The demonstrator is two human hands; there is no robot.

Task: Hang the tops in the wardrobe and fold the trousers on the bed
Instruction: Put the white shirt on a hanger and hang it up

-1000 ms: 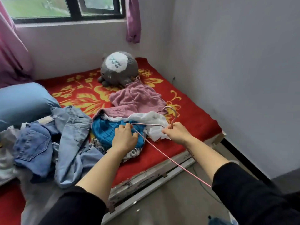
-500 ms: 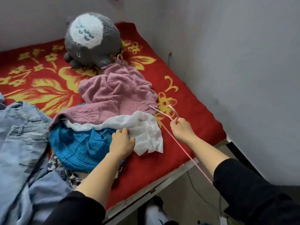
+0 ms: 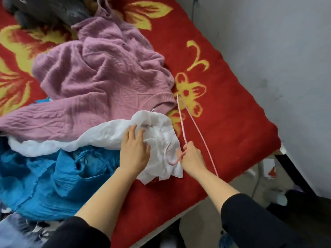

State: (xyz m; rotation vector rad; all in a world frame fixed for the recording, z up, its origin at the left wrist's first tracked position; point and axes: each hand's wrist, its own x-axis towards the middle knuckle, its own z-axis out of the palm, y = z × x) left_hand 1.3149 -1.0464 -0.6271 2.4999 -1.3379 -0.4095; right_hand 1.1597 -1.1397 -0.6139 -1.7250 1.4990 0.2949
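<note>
"Two hands were down on the bed. Which job was that?"

"I think it was the hanging job, the one for the tops. The right hand held a thin pink wire hanger, and the left hand was on a white thin cloth top. That top looked like the next one to hang."

"How did the right hand hold it?"

"Its fingers were curled tight round the hanger's neck, just under the hook. The hook curved over the white top, and the long wire arms lay across the red bed cover with yellow flowers."

"And the left hand?"

"It lay flat, palm down, fingers spread, pressing the cloth. It pinched nothing. Both arms reached in from the bed's near edge, with black sleeves by the elbows."

"Where was the white top?"

"Crumpled near the bed's edge, partly on a bright blue crinkly top and right beside a pink knitted sweater. The two hands were close together on it."

"What would come next?"

"I guess the left hand had to find the neck hole and lift it, so one hanger arm could slide inside. The cloth was thin and floppy, so it could slip off. No wardrobe showed."
</note>
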